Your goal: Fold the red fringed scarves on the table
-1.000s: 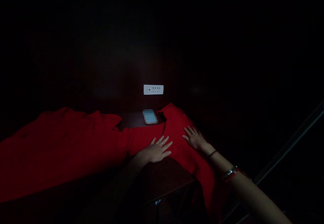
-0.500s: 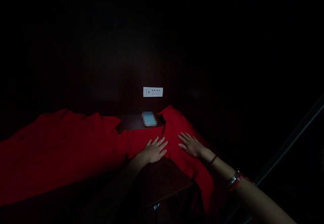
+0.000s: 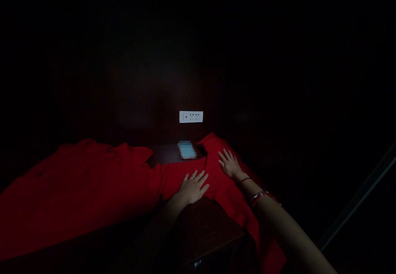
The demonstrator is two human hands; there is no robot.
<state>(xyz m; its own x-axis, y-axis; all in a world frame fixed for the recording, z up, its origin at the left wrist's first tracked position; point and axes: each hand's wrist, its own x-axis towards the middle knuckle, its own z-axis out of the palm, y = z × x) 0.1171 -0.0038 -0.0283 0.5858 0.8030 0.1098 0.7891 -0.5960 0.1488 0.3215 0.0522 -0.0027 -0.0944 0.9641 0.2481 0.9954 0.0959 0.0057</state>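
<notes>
A large red cloth garment (image 3: 102, 183) lies spread over a dark wooden tabletop (image 3: 207, 224), with one part running to the right and hanging over the table's edge. It may be a sweater, but the dim light hides its details. My left hand (image 3: 192, 188) rests flat on the narrow middle part, fingers spread, a ring on one finger. Farther right and a little higher, my right hand (image 3: 230, 166) lies with its fingers apart on the right-hand part of the red cloth. Neither hand grips anything.
Behind the garment, a pale blue blurred-out rectangular item (image 3: 187, 150) lies on the tabletop. A white power socket (image 3: 191, 116) is set in the dark back panel. At right, a thin pale strip (image 3: 355, 208) slants through the dark.
My right hand has moved up and slightly left along the red cloth. My left hand stays on its part of the cloth. The whole view has shifted slightly.
</notes>
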